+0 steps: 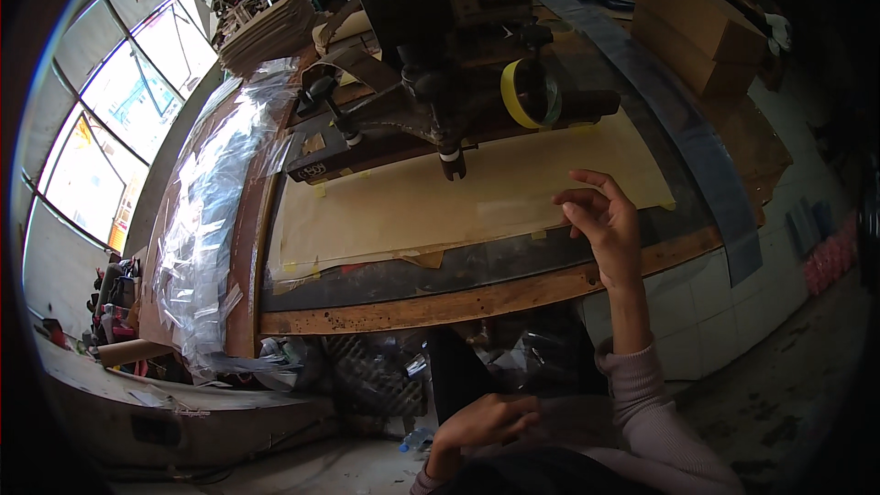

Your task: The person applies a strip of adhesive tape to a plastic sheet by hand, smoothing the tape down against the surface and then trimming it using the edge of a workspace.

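My right hand (600, 225) is raised over the right part of a long tan sheet (440, 202), its fingers bent but apart and nothing visible between them. The sheet lies on a dark work surface, with small yellow tape pieces along its edges. Low in front of my lap is my left hand (490, 420), fingers curled in; whatever they may hold is hidden. Across the sheet's far side runs a dark metal bar (367, 151) under a machine head (403, 0). A yellow tape roll (521, 96) stands on the bar.
A wooden strip (431, 312) edges the near side of the table. Clear plastic film (211, 229) is heaped on the left. A cardboard box (701, 32) stands at the far right, beyond a hanging grey-blue strip (683, 101). Stacked brown sheets (270, 32) lie far left.
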The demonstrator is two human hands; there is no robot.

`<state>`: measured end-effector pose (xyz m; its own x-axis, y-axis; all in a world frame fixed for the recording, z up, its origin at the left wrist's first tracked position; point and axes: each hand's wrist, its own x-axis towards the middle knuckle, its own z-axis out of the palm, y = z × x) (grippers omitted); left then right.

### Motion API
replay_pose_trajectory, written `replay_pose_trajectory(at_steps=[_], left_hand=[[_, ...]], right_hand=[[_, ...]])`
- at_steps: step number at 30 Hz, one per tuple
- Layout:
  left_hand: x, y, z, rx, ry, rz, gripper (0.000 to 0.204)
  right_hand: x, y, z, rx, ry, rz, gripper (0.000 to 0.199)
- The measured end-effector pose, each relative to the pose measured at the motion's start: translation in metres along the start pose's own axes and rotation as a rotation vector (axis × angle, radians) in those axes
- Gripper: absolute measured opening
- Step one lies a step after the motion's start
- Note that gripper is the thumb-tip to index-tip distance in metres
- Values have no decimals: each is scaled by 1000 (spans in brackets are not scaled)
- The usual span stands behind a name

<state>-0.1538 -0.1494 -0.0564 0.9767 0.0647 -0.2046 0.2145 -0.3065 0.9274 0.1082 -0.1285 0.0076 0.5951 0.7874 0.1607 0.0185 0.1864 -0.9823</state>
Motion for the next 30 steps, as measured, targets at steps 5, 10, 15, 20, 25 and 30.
replay_pose_trajectory(at_steps=[5, 10, 15, 20, 25, 30], left_hand=[[-2, -12, -8, 26, -72, 15, 20], [5, -23, -10, -113, -65, 242, 30], [-38, -58, -18, -163, -152, 69, 39], [-178, -50, -19, -283, 334, -236, 37], [-330, -92, 81, -244, 1406, 527, 69], [-381, -16, 49, -191, 1515, -177, 63]], right_hand=[[-6, -9, -15, 162, 51, -83, 28], [-9, -17, -27, 200, 88, -110, 27], [-11, -24, -33, 197, 111, -148, 28], [-25, -37, -6, -15, -346, 21, 29], [-55, -36, 83, -145, -1043, 64, 30], [-68, 9, 171, -77, -1429, -55, 26]])
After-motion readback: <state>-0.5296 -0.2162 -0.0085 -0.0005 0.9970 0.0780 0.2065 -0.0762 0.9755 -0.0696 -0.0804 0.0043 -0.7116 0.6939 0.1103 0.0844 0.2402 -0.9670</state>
